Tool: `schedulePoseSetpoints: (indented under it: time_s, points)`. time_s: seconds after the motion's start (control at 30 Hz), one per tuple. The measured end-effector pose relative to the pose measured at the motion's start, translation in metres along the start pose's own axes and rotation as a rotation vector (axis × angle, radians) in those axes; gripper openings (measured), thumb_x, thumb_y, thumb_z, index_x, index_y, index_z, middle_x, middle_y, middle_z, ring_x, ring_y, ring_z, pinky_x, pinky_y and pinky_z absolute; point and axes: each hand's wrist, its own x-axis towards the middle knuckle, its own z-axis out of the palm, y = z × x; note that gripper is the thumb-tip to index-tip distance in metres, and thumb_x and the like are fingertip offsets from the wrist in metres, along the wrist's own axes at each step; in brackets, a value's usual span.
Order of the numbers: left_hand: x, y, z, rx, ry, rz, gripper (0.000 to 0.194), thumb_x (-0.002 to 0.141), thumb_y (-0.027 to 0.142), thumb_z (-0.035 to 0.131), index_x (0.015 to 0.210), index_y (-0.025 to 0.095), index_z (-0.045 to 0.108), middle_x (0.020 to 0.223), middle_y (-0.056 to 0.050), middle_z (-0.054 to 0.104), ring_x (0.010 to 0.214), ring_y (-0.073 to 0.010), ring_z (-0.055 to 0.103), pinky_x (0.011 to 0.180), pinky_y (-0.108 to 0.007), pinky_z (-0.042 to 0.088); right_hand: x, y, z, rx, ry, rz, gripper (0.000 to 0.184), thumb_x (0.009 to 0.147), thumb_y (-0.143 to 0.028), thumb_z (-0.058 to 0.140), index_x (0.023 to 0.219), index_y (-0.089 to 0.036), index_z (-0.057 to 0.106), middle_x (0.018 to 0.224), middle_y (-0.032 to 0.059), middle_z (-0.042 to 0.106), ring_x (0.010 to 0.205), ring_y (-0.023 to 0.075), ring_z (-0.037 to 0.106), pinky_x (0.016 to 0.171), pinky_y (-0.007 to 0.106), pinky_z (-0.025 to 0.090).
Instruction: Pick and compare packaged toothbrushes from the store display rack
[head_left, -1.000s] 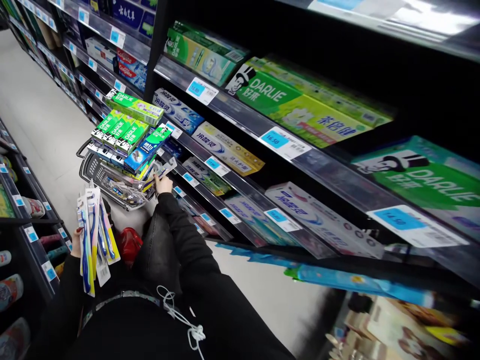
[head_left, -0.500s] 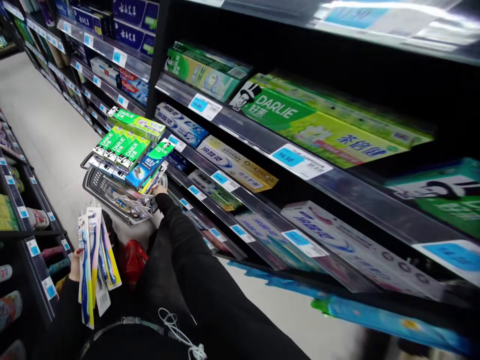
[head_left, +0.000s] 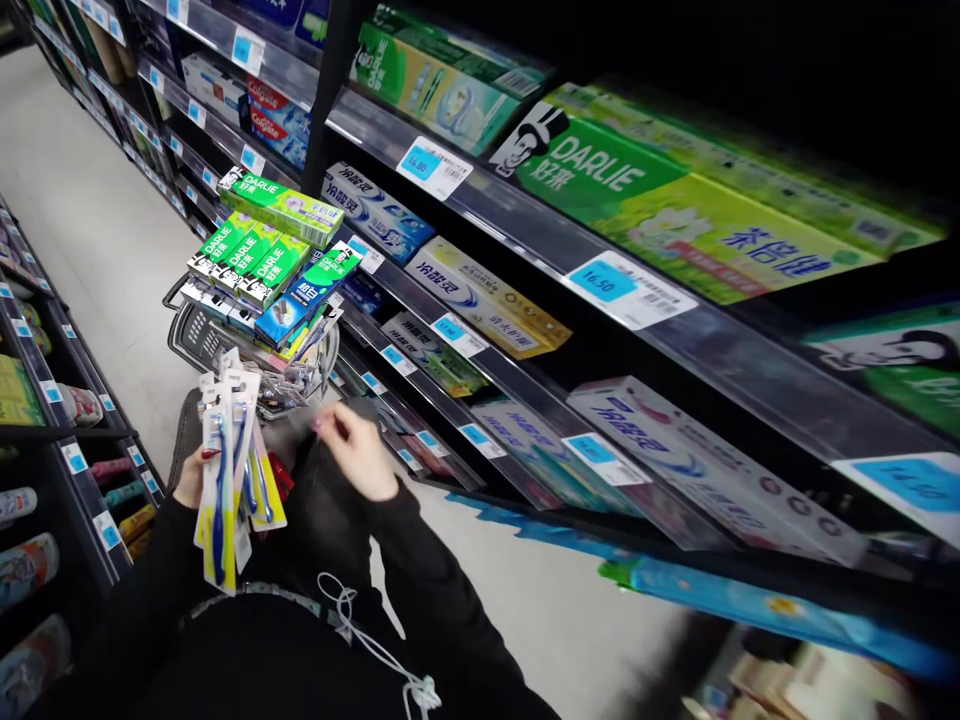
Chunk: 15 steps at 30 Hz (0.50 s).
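My left hand [head_left: 191,478] is closed around a bunch of carded toothbrush packs [head_left: 229,470], blue and yellow, held upright over my lap. My right hand [head_left: 358,452] hovers just right of the packs, back of the hand up, fingers loosely bent and a little blurred, with nothing visible in them. Ahead on the floor stands a wire shopping basket [head_left: 189,335]. It is piled high with green Darlie toothpaste boxes [head_left: 259,262] and one blue box [head_left: 304,295]. My black sleeves and jacket fill the bottom of the view.
A tall black shelf unit runs along the right, its toothpaste boxes [head_left: 480,310] lying flat behind blue price tags [head_left: 604,282]. Another shelf [head_left: 52,400] with bottles and tubes lines the left. The pale aisle floor [head_left: 82,240] stretches away beyond the basket.
My right hand has pulled back from the basket to beside the toothbrush packs. My left hand has lifted the packs up and rightward.
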Motion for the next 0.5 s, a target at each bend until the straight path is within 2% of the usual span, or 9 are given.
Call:
schedulePoseSetpoints:
  time_s: [0.1, 0.2, 0.27, 0.37, 0.43, 0.5]
  points:
    - [-0.005, -0.014, 0.023, 0.023, -0.056, -0.013, 0.031, 0.046, 0.016, 0.071, 0.075, 0.013, 0.063, 0.062, -0.004, 0.068, 0.067, -0.0282, 0.066, 0.066, -0.038, 0.055, -0.044, -0.03, 0.018, -0.049, 0.023, -0.046, 0.018, 0.079, -0.036, 0.055, 0.08, -0.018, 0.055, 0.062, -0.0018, 0.055, 0.054, 0.0112, 0.048, 0.057, 0.023, 0.037]
    - [-0.012, -0.031, 0.041, 0.074, -0.101, 0.06, 0.036, 0.052, 0.017, 0.071, 0.087, 0.012, 0.064, 0.074, -0.005, 0.07, 0.062, -0.0208, 0.065, 0.063, -0.032, 0.054, -0.064, -0.043, 0.033, -0.155, 0.019, -0.031, 0.025, 0.073, -0.041, 0.063, 0.077, -0.019, 0.052, 0.067, -0.001, 0.056, 0.059, 0.013, 0.052, 0.059, 0.023, 0.038]
    - [-0.016, -0.043, 0.048, 0.105, -0.104, 0.116, 0.035, 0.056, 0.017, 0.071, 0.089, 0.012, 0.064, 0.076, -0.004, 0.07, 0.064, -0.019, 0.065, 0.065, -0.029, 0.053, -0.071, -0.047, 0.039, -0.239, 0.003, 0.016, 0.031, 0.069, -0.046, 0.067, 0.076, -0.019, 0.051, 0.069, 0.0005, 0.058, 0.065, 0.016, 0.055, 0.06, 0.025, 0.038]
    - [-0.02, -0.058, 0.05, 0.124, -0.107, 0.138, 0.037, 0.059, 0.02, 0.073, 0.095, 0.012, 0.064, 0.081, -0.005, 0.07, 0.074, -0.0211, 0.066, 0.072, -0.03, 0.052, -0.079, -0.047, 0.044, -0.262, -0.004, 0.093, 0.026, 0.072, -0.041, 0.063, 0.081, -0.019, 0.053, 0.072, 0.0024, 0.061, 0.068, 0.0188, 0.058, 0.061, 0.026, 0.039]
    - [-0.021, -0.065, 0.048, 0.116, -0.123, 0.119, 0.042, 0.06, 0.025, 0.074, 0.099, 0.013, 0.064, 0.087, -0.006, 0.071, 0.081, -0.0238, 0.066, 0.077, -0.033, 0.052, -0.083, -0.045, 0.045, -0.175, -0.014, 0.125, 0.018, 0.076, -0.036, 0.058, 0.081, -0.019, 0.053, 0.07, 0.0015, 0.062, 0.064, 0.0171, 0.058, 0.058, 0.024, 0.038]
    - [-0.023, -0.069, 0.044, 0.099, -0.141, 0.093, 0.045, 0.06, 0.029, 0.076, 0.1, 0.013, 0.063, 0.09, -0.008, 0.07, 0.086, -0.0262, 0.066, 0.08, -0.035, 0.051, -0.085, -0.041, 0.046, -0.073, 0.031, 0.156, 0.016, 0.079, -0.035, 0.053, 0.077, -0.019, 0.05, 0.065, -0.0004, 0.059, 0.057, 0.0145, 0.055, 0.054, 0.023, 0.037]
